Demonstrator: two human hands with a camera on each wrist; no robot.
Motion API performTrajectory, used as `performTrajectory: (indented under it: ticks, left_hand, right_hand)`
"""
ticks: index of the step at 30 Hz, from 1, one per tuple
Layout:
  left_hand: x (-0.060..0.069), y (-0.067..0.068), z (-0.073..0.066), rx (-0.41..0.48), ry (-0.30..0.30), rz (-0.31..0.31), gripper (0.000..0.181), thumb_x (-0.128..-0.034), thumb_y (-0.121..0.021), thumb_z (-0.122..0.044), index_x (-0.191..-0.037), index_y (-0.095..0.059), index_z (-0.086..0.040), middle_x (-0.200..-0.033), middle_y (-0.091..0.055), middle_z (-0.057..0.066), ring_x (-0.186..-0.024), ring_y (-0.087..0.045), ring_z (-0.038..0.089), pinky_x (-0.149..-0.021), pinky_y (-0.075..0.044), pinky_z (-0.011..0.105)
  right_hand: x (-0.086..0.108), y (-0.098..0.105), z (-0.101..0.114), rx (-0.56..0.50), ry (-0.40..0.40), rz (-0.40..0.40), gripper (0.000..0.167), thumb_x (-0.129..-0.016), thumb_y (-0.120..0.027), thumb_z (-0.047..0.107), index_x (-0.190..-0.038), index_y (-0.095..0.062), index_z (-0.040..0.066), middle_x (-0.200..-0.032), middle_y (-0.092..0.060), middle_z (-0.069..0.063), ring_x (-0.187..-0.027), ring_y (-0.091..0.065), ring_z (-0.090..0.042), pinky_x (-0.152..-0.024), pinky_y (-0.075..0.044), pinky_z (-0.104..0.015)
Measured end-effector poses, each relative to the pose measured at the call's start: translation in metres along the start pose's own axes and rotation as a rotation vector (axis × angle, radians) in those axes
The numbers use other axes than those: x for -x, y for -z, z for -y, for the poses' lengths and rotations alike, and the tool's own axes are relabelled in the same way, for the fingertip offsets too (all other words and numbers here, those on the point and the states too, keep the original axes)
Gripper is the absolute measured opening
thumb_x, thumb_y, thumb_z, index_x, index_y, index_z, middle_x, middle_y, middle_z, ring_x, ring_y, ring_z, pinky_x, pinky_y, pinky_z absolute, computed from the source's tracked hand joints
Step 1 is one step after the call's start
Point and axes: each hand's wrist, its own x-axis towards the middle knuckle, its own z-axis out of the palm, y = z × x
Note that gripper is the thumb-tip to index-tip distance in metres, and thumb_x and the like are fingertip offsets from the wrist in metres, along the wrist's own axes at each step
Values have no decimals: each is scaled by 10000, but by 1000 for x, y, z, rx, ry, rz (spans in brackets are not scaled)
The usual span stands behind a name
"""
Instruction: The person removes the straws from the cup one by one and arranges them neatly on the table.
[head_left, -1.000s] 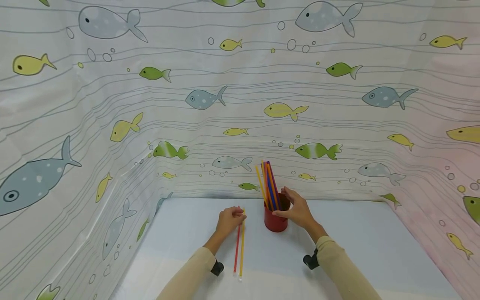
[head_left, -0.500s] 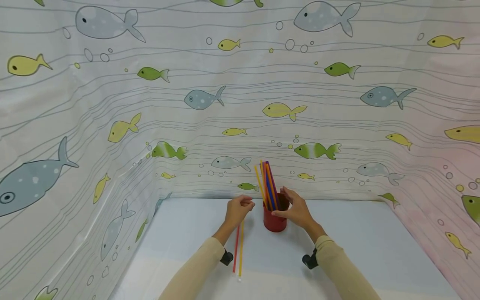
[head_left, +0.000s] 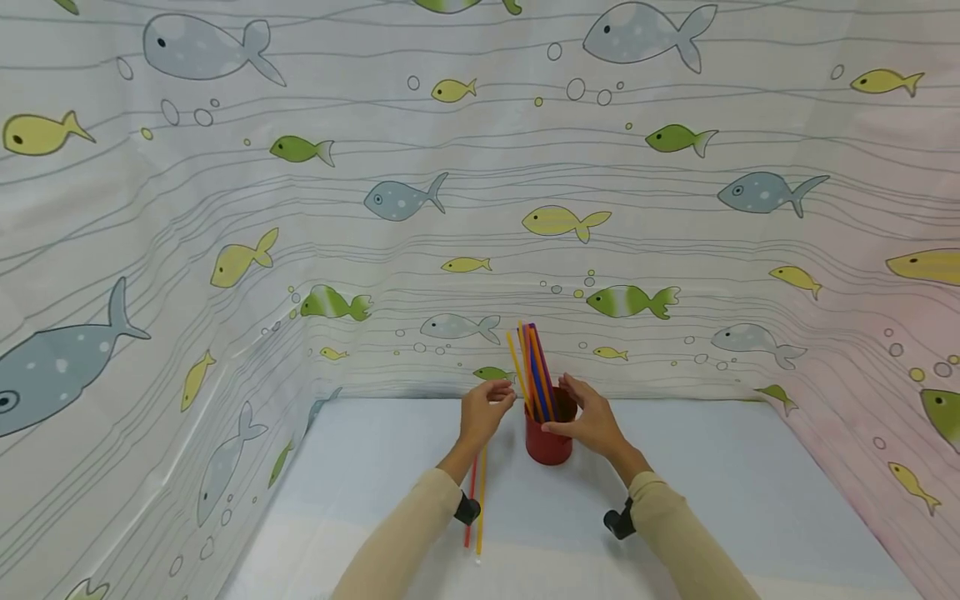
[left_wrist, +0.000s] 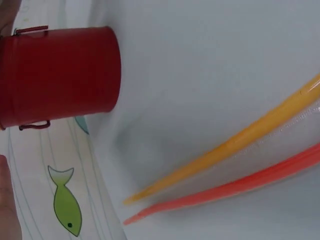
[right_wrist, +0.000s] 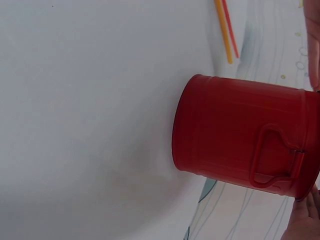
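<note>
Hands (head_left: pixel 596 422) about upright pot (head_left: pixel 549 443), sticks (head_left: pixel 537 371) left-leaning

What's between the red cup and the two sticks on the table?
Just bare white tabletop separates the red cup from the two sticks in the left wrist view.

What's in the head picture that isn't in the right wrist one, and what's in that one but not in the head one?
Only the head view shows the colourful sticks standing in the cup, and the sleeves.
Only the right wrist view clearly shows the cup's handle.
Both show the red cup, the loose orange stick and red stick, and the patterned backdrop.
</note>
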Motion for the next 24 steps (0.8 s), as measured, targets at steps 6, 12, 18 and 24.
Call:
performTrajectory:
  ticks: [6, 12, 18, 24]
  left_hand:
    - [-1, -6, 0, 130, 41, -11, 299, -862, -744, -69, -1145, -693, 13, -1015, -733, 61, -909, -702, 168, -769, -562, 227]
    - [-6, -11, -3, 129, 57, -10, 294, -858, -760, -122, -1140, -710, -54, -1013, -734, 33, -915, -700, 140, -777, -561, 234]
    - [-6, -16, -8, 151, 100, -4, 323, -846, -778, -175, -1142, -705, -70, -1019, -729, 27, -915, -695, 131, -808, -562, 273]
    - [-7, -18, -11, 158, 138, -14, 315, -851, -773, -182, -1130, -702, -53, -1010, -727, 42, -909, -697, 148, -808, -565, 293]
  right_hand:
    - [0, -1, -3, 14, 18, -9, 1037, -679, -907, 310, -1508, -340, 52, -1431, -488, -129, -1316, -463, -295, -1054, -386, -471]
    - [0, -1, -3, -6, 18, -14, 1045, -670, -909, 318, -1505, -342, 48, -1438, -478, -154, -1321, -459, -283, -1075, -362, -469]
    - [2, -1, 0, -8, 11, -16, 1043, -674, -910, 295, -1512, -335, 63, -1442, -470, -168, -1324, -454, -284, -1081, -353, -475]
    - [2, -2, 0, 5, 25, -15, 1028, -689, -903, 276, -1512, -329, 51, -1442, -466, -175, -1321, -454, -295, -1073, -359, -489]
